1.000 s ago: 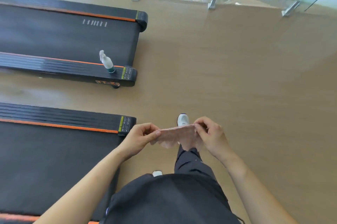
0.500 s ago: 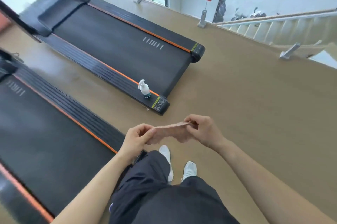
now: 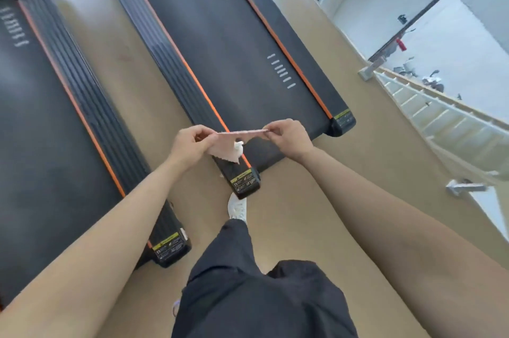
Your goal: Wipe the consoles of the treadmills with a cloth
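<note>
Both hands, left hand (image 3: 190, 145) and right hand (image 3: 286, 136), pinch the pink cloth (image 3: 228, 149) stretched between them; we judge we are preparing it, and next must reach a console, not visible here.

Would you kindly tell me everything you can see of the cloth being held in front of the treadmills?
The cloth is pale pink, thin and soft-looking, like a small wipe. Its top edge is stretched nearly level between the left hand and right hand, each pinching one end with the fingertips. The rest hangs below in a loose, roughly triangular flap ending in a point. It is held in the air above the rear corner of a treadmill and touches only the hands.
</note>
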The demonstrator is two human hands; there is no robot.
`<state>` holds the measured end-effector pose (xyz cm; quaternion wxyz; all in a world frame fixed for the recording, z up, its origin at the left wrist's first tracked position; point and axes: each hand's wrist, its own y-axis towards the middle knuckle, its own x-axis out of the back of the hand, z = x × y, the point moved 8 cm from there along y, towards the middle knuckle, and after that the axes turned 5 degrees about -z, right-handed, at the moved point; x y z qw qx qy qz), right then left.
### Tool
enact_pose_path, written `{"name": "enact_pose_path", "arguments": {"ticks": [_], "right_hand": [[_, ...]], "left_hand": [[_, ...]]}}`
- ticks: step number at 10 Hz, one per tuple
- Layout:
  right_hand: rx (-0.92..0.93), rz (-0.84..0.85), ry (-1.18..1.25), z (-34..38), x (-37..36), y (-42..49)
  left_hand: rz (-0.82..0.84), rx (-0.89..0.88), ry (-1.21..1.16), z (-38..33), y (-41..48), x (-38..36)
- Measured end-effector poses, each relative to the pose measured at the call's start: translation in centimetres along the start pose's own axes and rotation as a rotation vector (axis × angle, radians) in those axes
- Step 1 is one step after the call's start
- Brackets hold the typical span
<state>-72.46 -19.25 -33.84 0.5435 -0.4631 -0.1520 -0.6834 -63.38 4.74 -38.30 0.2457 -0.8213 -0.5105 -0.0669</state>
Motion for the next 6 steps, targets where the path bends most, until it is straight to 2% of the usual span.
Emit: {"name": "enact_pose_path", "arguments": {"ticks": [2, 4, 5, 6], "right_hand": [[0.037, 0.082, -0.095, 1.0, -3.3, 10.5], [0.036, 0.256, -0.252, -3.8, -12.0, 11.3], [-0.018, 0.535, -0.382, -7.6, -17.0, 8.7], [-0.090, 0.824, -0.465, -10.1, -19.7, 6.0]], "left_hand": [[-0.071, 0.121, -0.017, 4.6, 8.5, 0.1], [-0.073, 0.258, 0.157, 13.1, 10.0, -4.3], [0.127, 0.398, 0.376, 18.8, 8.2, -8.2], [0.397, 0.555, 0.478, 22.9, 5.4, -11.3]]}}
